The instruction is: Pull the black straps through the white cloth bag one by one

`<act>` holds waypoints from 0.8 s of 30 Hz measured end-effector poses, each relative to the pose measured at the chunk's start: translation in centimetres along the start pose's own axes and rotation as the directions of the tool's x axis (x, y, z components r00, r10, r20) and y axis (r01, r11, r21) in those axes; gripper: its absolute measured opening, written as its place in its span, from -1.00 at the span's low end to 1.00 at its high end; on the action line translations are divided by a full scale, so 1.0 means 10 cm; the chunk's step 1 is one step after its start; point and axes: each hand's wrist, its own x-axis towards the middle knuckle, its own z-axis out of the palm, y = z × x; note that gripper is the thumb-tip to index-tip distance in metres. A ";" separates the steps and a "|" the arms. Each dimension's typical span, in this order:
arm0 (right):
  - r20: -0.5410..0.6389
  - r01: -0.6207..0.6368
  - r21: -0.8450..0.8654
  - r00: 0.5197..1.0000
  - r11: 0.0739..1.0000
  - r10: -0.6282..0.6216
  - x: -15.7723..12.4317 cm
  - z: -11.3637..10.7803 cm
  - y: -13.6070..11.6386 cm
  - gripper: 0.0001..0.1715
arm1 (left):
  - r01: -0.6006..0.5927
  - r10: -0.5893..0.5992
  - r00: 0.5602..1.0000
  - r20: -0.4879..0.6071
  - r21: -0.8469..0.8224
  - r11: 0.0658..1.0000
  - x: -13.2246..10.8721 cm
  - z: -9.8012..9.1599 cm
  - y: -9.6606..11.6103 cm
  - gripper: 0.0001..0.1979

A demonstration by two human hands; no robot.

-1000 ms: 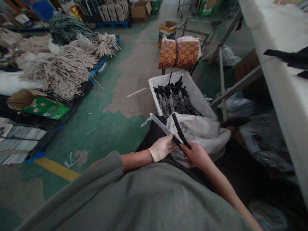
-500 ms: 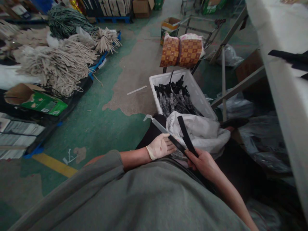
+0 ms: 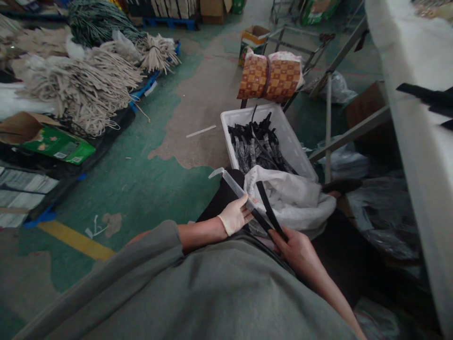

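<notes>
My left hand [image 3: 236, 216], in a pale thin glove, grips a narrow clear plastic sleeve [image 3: 233, 184], its thumb on top and its fingers beneath. The sleeve slants up to the left and ends in a bent flap over my dark-clothed knee. A black strap [image 3: 261, 220] runs from the sleeve's lower end into my right hand [image 3: 295, 248], which is bare and closed around it. The strap's other end [image 3: 268, 203] rises free from my right fist. Behind both hands, a white woven sack [image 3: 304, 193] lies on my lap.
Beyond the sack stands a white plastic crate [image 3: 295, 141] holding many black straps in clear sleeves. A rolled checkered cushion [image 3: 271, 78] sits behind it. At right is a white-topped table [image 3: 406, 56] with black straps; at left, bundles of beige cords [image 3: 88, 85] lie on a pallet.
My left hand, flat and open under the sleeve before, has closed its thumb over it. The free strap end in my right hand has shifted slightly left and down.
</notes>
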 end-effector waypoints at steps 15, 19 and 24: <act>0.013 0.099 0.068 0.995 0.993 -0.100 0.32 -0.04 -0.31 -0.59 | -0.030 0.021 0.995 0.102 0.091 0.995 -0.02 0.03 -0.05 -0.78; 0.073 0.016 0.151 0.997 0.988 -0.027 0.29 -0.01 -0.16 -0.53 | -0.090 0.088 0.995 0.044 0.042 0.995 -0.02 0.03 -0.01 -0.81; -0.068 0.078 0.035 0.995 0.996 -0.076 0.35 0.03 -0.17 -0.56 | -0.026 0.004 0.990 0.143 0.149 0.989 0.04 0.04 -0.11 -0.70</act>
